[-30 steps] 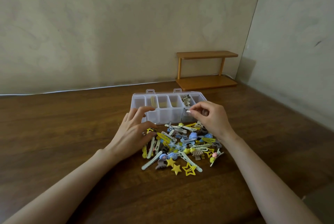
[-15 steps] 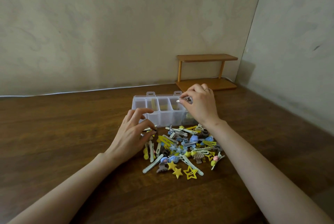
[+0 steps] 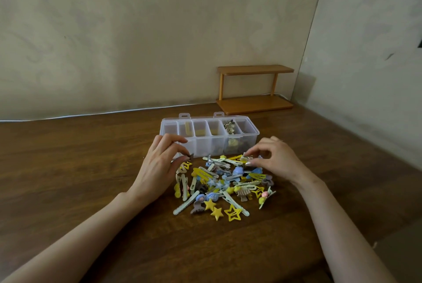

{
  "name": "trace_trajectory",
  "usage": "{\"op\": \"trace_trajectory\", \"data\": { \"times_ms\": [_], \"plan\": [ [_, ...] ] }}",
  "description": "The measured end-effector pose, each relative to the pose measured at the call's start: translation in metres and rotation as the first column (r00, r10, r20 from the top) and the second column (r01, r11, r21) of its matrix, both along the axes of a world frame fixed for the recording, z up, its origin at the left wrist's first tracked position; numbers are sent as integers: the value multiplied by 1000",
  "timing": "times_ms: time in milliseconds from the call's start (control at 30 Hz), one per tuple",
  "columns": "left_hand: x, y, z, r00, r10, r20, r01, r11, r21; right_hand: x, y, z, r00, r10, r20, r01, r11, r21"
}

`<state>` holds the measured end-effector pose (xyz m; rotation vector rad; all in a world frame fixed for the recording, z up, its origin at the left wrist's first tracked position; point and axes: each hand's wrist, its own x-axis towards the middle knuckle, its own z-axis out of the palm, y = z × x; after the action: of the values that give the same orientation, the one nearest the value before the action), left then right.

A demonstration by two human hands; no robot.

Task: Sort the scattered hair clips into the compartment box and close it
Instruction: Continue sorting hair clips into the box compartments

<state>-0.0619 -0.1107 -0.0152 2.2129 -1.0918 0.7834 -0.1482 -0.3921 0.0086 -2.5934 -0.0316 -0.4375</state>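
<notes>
Bare forearms; the right hand shows long, pale, glossy fingernails.

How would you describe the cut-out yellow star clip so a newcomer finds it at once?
On the wooden table, in front of the clear compartment box, lies a pile of hair clips. At the pile's near edge, right of the two solid yellow stars, lies the cut-out yellow star clip. It is an open outline; those two are filled in.

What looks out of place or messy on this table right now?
The hair clips lie in a tangled heap on the wooden table in front of the open compartment box, overlapping one another; only some compartments hold clips. Nothing looks broken.
</notes>
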Motion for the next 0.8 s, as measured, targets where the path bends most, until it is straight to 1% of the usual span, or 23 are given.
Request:
{"op": "trace_trajectory", "data": {
  "times_ms": [167, 333, 400, 500, 633, 700, 800],
  "plan": [
    [1, -2, 2, 1000, -12, -16, 12, 1000, -15, 2, -2, -3, 994, 7, -109, -10, 1000, -19],
    [-2, -7, 10, 999, -17, -40, 16, 1000, -17, 0, 1, -2, 993, 18, -116, -17, 1000, 5],
    [-1, -11, 14, 999, -30, -36, 29, 999, -31, 0, 2, -1, 993, 32, -113, -27, 999, 45],
    [8, -22, 22, 1000, -24, -16, 22, 996, -82, 0, 1, -2, 997, 37, -68, -26, 988, 153],
    [26, -52, 38, 998, 61, 8, -59, 990, -126, -2, 3, -3, 998, 56, 13, -57, 950, 308],
    [36, -70, 44, 996, 93, -2, -93, 987, -128, -2, 4, -3, 996, 68, 66, -87, 930, 356],
    [50, -90, 48, 989, 141, -43, -144, 985, -90, -2, 5, -3, 991, 57, 122, -103, 903, 416]
  ]
}}
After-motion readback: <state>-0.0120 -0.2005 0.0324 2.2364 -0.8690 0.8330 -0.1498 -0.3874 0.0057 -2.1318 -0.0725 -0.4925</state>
